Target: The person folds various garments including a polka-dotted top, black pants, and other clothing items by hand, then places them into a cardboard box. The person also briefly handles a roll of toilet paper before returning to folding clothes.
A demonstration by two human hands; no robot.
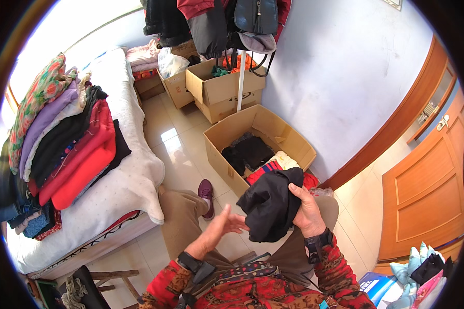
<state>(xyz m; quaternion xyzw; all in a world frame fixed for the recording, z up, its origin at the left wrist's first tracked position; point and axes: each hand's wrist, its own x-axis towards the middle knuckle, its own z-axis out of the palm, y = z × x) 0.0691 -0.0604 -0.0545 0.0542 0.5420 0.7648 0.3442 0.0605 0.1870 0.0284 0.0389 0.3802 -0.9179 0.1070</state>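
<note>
A bunched black cloth garment [270, 206] hangs over my lap, its exact kind hidden by the folds. My right hand [308, 212] grips its right side, thumb on top and the other fingers behind the fabric. At the garment's left edge is my left hand [217, 230], open, its thumb raised and fingers stretched toward the cloth; whether the fingertips touch it I cannot tell. Beyond the garment stands an open cardboard box [224, 154] holding folded black clothes [252, 152], a cream cloth [283, 160] and a red piece.
A tall pile of folded clothes [72, 149] lies on the bed [144, 170] to my left. More cardboard boxes [227, 98] stand farther back, under hanging coats and a bag [256, 15]. A wooden stool [116, 275] is at lower left, a wooden door [423, 180] at right.
</note>
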